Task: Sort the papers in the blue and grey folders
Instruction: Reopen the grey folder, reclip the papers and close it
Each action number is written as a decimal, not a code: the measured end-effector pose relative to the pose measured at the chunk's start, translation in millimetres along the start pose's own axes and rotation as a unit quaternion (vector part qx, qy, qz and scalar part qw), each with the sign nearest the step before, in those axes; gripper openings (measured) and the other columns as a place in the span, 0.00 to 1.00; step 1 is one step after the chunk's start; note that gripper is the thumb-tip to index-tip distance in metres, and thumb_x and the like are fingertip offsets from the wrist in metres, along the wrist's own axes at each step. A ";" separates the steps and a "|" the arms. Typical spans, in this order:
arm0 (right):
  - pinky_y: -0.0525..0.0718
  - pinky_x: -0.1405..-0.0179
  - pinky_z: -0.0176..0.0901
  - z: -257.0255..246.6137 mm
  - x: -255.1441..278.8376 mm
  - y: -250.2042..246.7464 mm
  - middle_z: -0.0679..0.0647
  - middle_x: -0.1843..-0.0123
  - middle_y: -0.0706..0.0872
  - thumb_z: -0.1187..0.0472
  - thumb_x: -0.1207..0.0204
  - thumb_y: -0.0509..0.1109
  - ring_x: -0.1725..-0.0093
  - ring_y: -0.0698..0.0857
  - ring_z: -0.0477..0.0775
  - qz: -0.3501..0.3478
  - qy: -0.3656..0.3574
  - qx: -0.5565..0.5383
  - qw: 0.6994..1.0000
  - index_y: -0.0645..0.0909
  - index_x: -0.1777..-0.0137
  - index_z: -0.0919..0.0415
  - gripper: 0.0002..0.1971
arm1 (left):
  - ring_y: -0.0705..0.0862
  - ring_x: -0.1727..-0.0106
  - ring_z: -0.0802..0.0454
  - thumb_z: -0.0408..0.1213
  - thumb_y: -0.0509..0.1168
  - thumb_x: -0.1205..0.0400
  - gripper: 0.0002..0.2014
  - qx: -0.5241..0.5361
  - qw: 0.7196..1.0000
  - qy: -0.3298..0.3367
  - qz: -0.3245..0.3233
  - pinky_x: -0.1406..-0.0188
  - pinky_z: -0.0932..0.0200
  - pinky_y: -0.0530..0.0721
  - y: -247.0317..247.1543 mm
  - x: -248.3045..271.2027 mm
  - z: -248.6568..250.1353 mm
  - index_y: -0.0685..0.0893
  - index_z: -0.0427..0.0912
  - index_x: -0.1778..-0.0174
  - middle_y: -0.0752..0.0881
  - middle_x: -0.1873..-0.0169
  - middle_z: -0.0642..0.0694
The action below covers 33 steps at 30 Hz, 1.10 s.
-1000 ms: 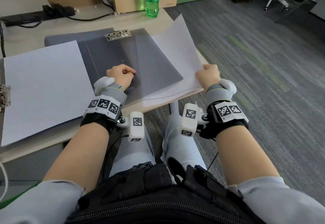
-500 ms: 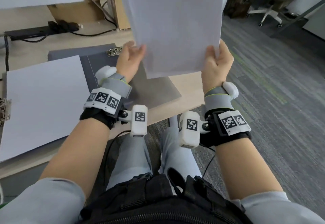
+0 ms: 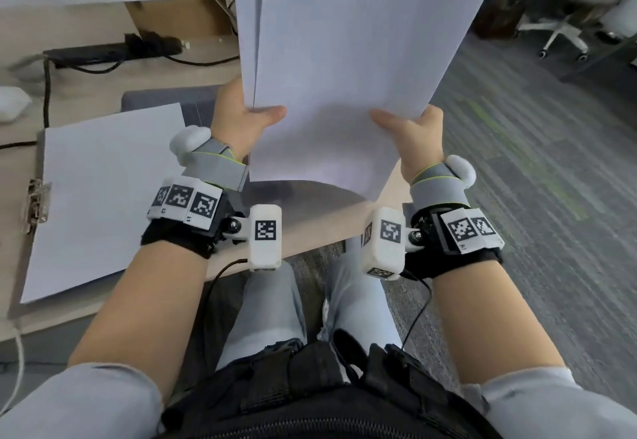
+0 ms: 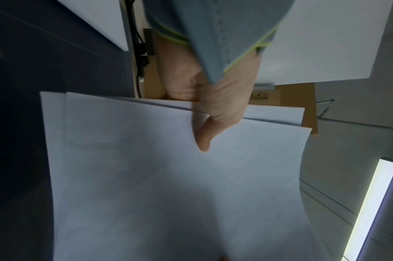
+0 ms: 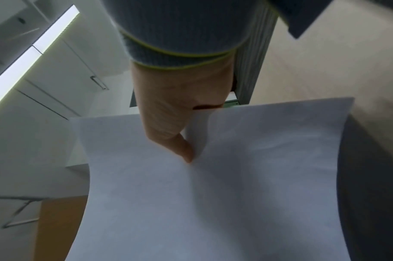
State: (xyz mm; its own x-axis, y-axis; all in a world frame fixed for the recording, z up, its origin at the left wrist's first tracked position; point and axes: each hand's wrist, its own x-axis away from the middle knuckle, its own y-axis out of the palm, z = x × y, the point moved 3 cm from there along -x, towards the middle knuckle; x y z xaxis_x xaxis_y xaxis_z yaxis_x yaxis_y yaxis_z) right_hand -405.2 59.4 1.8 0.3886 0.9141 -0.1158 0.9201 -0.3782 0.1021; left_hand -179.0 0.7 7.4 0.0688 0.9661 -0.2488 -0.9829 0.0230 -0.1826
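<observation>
I hold a stack of white papers upright in front of me, above the desk. My left hand pinches its lower left edge, thumb on the near face. My right hand pinches the lower right edge, thumb pressed on the sheet. The sheets are slightly offset at the left edge. The grey folder lies open on the desk behind the stack, mostly hidden by it. More white paper lies on the left, with a metal clip at its left edge.
A black power strip with cables lies at the back of the wooden desk. Cardboard boxes stand behind it. Grey carpet and an office chair base are on the right. The desk's front edge runs just above my knees.
Both hands lifted the paper stack off the grey folder and raised it upright; it now stands closer to my face and fills more of the view.
</observation>
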 end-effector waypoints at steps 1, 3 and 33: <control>0.83 0.66 0.37 -6.5 -1.1 3.1 0.43 0.74 0.86 0.71 0.40 0.76 0.71 0.84 0.45 -0.002 -0.013 -0.015 1.000 0.83 0.67 0.61 0.06 | 0.85 0.63 0.77 0.21 0.71 0.29 0.21 0.009 1.000 0.002 0.010 0.58 0.75 0.83 -3.8 -3.0 3.1 0.81 0.29 0.39 0.84 0.48 0.44; 0.82 0.66 0.37 -13.9 -4.1 6.4 0.44 0.74 0.86 0.70 0.41 0.76 0.71 0.83 0.47 -0.006 -0.022 -0.040 0.999 0.82 0.67 0.63 0.06 | 0.86 0.63 0.74 0.27 0.72 0.30 0.20 0.020 1.000 0.000 0.011 0.55 0.72 0.84 -9.4 -4.7 12.3 0.82 0.32 0.42 0.86 0.51 0.45; 0.82 0.62 0.38 -17.2 -3.9 29.4 0.45 0.71 0.87 0.66 0.35 0.79 0.68 0.84 0.47 0.006 -0.022 -0.066 0.998 0.85 0.66 0.60 0.05 | 0.89 0.56 0.63 0.31 0.73 0.33 0.10 0.126 0.992 -0.006 -0.019 0.51 0.65 0.85 -21.2 5.5 27.6 0.88 0.52 0.62 0.91 0.65 0.62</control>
State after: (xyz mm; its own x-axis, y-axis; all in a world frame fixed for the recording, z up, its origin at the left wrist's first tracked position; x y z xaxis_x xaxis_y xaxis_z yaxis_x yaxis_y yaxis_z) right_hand -380.5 47.2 22.3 0.4037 0.9014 -0.1565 0.9021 -0.3637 0.2322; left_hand -162.6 12.7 36.1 0.1059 0.9661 -0.2355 -0.9912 0.1216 0.0529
